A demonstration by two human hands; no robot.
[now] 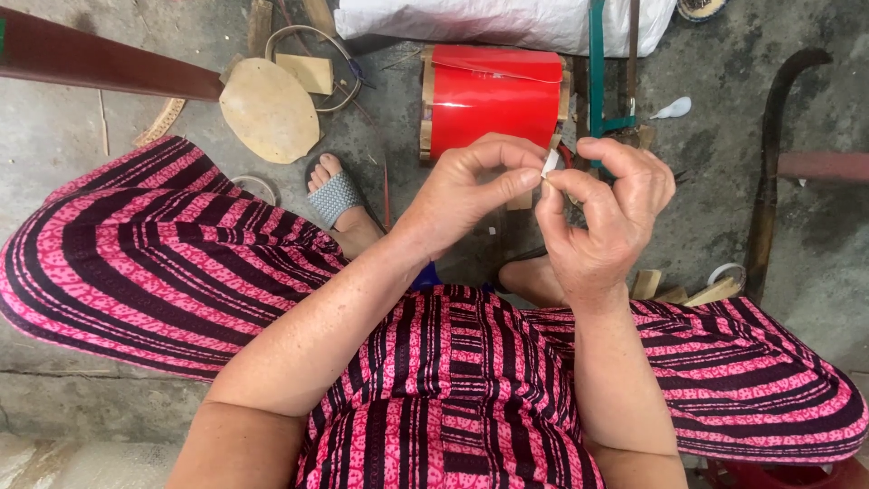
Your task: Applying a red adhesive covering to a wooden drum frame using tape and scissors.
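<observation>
- We're looking straight down over our lap, both hands raised together in front of the knees, above the concrete floor [136, 380].
- Our left hand [471, 195] is curled, thumb and forefinger closed on a small white strip [549, 163].
- Our right hand [611, 208] meets it from the other side, thumb and forefinger pressed against the same strip, the other fingers folded loosely.
- The white strip sits right between the two sets of fingertips, in the air, just in front of the red roll; only a short bit of it shows.
- What shows of it runs with its long axis roughly up and down in the view, upper end pointing away from us, towards the red roll; the lower end is hidden by the fingers, so we cannot tell its full length.
- Behind the hands stands a glossy red roll of sheet [493, 100] on the floor, its axis lying left to right.
- To the left lies a flat oval wooden board [269, 110], with a small square wooden piece [308, 72] just beyond it.
- Our foot in a grey woven sandal [335, 199] rests on the floor below that board.
- A teal metal frame [597, 68] stands just right of the red roll, and a long dark curved blade [769, 163] lies well off to the right.
- Pink and black striped fabric [163, 263] covers both knees.
</observation>
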